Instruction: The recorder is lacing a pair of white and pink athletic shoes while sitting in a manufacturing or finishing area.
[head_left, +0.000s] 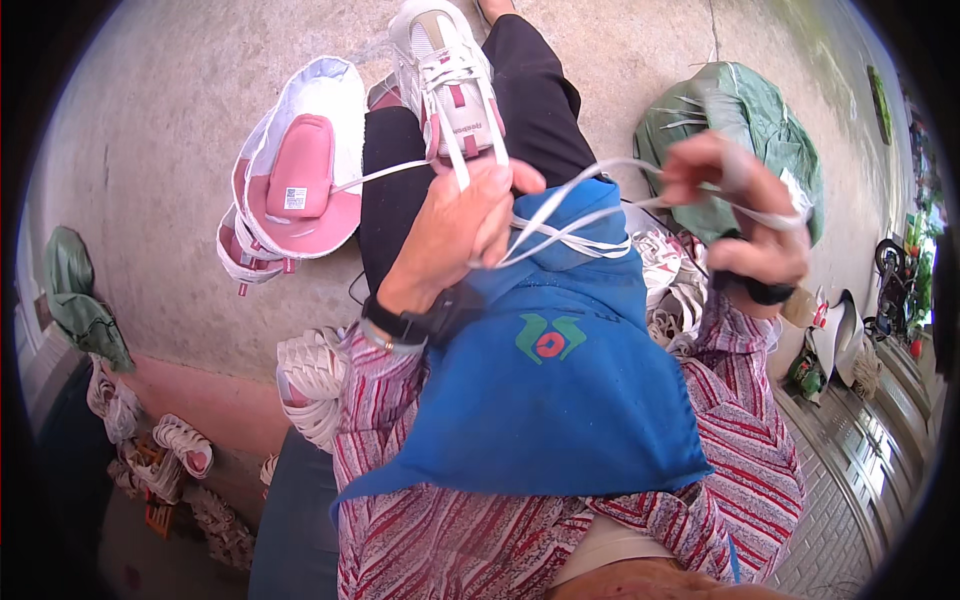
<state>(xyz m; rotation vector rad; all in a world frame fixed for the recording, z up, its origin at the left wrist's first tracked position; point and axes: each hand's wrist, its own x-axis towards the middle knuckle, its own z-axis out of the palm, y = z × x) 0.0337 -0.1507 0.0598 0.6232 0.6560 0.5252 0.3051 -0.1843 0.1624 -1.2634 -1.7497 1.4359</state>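
Note:
A white and pink shoe upper lies over my dark-trousered legs, its toe pointing away and its lacing towards me. Two flat white shoelaces run from it down to my left hand, whose fingers are closed round them. Out to the right, my right hand is slightly blurred; its fingers pinch a loop of white lace, and a strand passes across the back of the hand. More lace lies bundled over the blue apron, between the hands.
Pink-lined white shoe uppers lie stacked on the concrete floor to the left. Several laced uppers are piled by my right side and left elbow. A green sack stands at the right, another green sack at far left.

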